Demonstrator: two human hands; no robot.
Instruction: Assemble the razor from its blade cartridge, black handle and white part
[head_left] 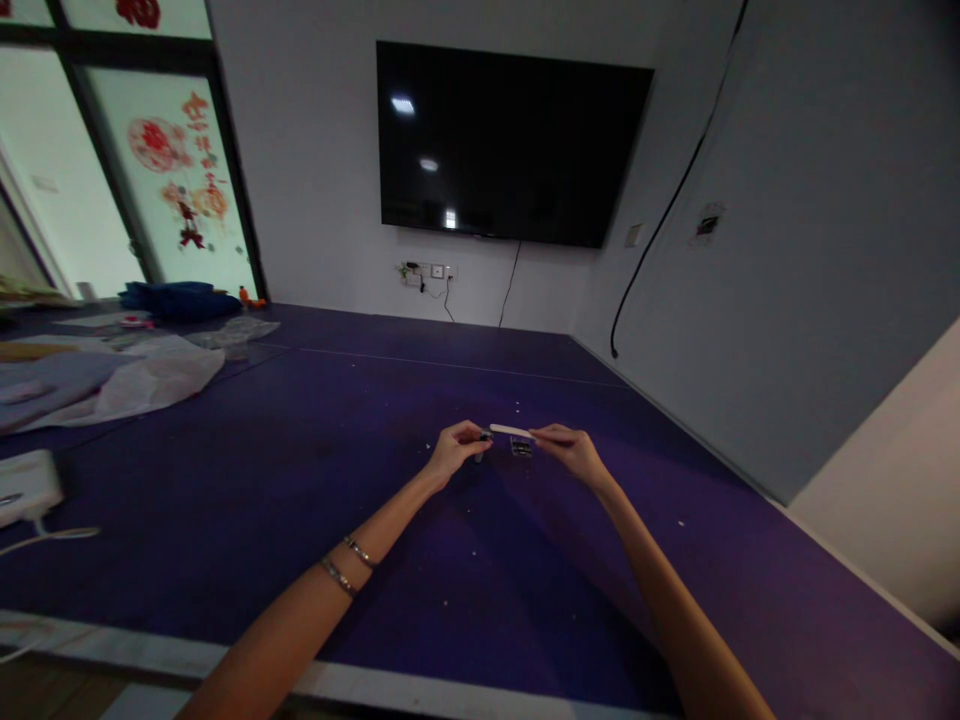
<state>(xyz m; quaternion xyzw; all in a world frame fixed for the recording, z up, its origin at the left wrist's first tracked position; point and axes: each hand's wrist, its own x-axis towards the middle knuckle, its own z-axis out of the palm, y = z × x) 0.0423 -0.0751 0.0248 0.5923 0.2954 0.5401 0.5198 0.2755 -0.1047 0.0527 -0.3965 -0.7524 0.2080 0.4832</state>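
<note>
Over the purple surface, my left hand (454,450) pinches a small dark object (479,457) between thumb and fingers; its kind is too small to make out. My right hand (571,449) is closed on the right end of a pale, flat, narrow stick (511,431). The stick's far end comes close to the object in my left hand; whether they touch, I cannot tell. Just below the stick, between the two hands, lies a small dark rectangular item (521,447) with lighter marks.
Small pale bits lie scattered on the purple surface (337,480). White plastic sheeting (165,375) and a white box with a cable (28,488) are at the left. A dark blue cloth bundle (178,301) sits farther back. A television (510,140) hangs on the wall.
</note>
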